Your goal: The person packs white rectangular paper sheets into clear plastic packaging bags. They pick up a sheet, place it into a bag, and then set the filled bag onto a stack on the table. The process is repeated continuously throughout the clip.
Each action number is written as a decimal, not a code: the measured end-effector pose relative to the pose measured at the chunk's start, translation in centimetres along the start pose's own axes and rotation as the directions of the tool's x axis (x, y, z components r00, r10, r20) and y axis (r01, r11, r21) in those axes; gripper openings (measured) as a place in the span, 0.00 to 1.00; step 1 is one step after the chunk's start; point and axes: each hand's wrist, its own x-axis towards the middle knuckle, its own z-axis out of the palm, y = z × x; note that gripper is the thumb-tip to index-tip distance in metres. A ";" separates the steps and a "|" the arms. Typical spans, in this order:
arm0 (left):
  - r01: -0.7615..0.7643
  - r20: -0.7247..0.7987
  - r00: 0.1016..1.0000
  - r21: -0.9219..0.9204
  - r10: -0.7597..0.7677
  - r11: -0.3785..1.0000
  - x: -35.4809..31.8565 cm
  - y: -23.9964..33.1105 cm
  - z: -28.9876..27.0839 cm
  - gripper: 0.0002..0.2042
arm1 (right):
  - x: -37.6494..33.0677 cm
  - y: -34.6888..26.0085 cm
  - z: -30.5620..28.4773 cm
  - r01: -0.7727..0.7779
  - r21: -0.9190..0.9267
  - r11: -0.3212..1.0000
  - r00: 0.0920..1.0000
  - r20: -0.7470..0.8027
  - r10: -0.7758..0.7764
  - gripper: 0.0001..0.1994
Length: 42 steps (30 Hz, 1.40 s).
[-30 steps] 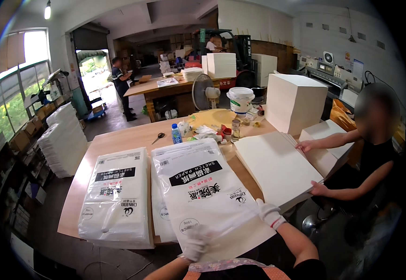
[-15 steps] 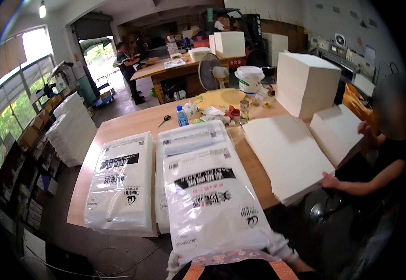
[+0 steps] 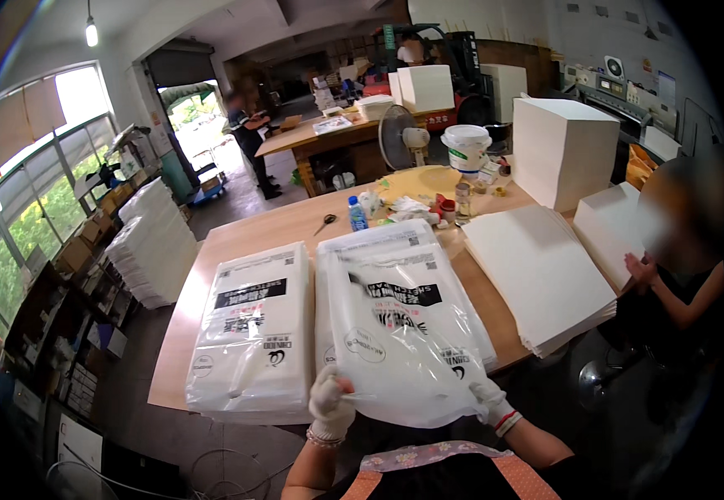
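Note:
A clear plastic bag with black print (image 3: 412, 350) lies on top of another bagged pack (image 3: 362, 242) at the near middle of the table. My left hand (image 3: 330, 404), in a white knit glove, is closed on its near left corner. At the near right corner, my gloved right hand (image 3: 494, 402) pinches the plastic. The bag's near end looks loose and rumpled between my hands, hanging past the table's edge. How much paper is inside I cannot tell. To the left lies a stack of similar bagged packs (image 3: 249, 333), apart from my left hand.
A fanned stack of white sheets (image 3: 537, 267) lies on the right of the table (image 3: 245, 229). A co-worker (image 3: 687, 250) sits beside it, near tall paper blocks (image 3: 562, 150). Scissors (image 3: 324, 223), a blue-labelled bottle (image 3: 357, 213), a fan (image 3: 399, 142) and a white bucket (image 3: 466, 148) stand farther back.
The printed bag has gone from full and lifted toward me to flatter and rumpled on the pack below. My hands now show at its near corners. The co-worker's hands have left the white sheets.

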 end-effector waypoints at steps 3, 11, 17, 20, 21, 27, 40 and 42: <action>0.015 -0.439 0.898 0.027 -0.002 1.000 -1.2 -0.6 -4.8 0.03 | 3.6 1.7 7.0 0.013 0.081 0.997 1.000 0.007 -0.014 0.18; 0.045 -0.767 0.630 -0.119 -0.121 0.992 -2.8 -14.7 -26.1 0.16 | 14.7 11.6 23.3 0.643 -0.607 0.467 0.696 0.717 -0.027 0.18; 0.885 -0.838 0.298 0.062 -0.458 0.461 -10.6 -26.1 -35.7 0.24 | 19.3 21.7 24.0 0.277 -0.680 0.679 0.912 0.409 0.038 0.17; 0.674 -0.625 0.693 0.384 -0.360 0.631 -4.7 -16.6 -21.0 0.25 | 14.3 14.4 23.0 -0.029 -0.647 0.762 0.890 0.331 0.315 0.15; 0.601 -0.430 0.790 0.401 -0.438 0.691 -3.7 -13.3 -15.7 0.25 | 13.1 13.3 21.2 -0.108 -0.477 0.872 0.854 0.405 0.328 0.15; 0.037 0.471 0.732 0.695 -0.493 0.718 -6.6 -15.0 4.5 0.26 | 5.7 -3.6 7.3 -0.092 -0.944 -0.315 0.984 -0.037 -0.176 0.16; 0.327 0.818 0.560 -0.068 -0.135 0.942 -4.4 -4.0 16.1 0.14 | 1.0 -22.0 -9.3 -0.235 -0.886 -0.400 0.933 -0.089 -0.350 0.46; 0.359 0.872 0.470 -0.048 -0.136 0.932 -4.5 -2.0 18.7 0.15 | 1.4 -22.9 -10.5 -0.235 -0.846 -0.479 0.942 -0.077 -0.326 0.40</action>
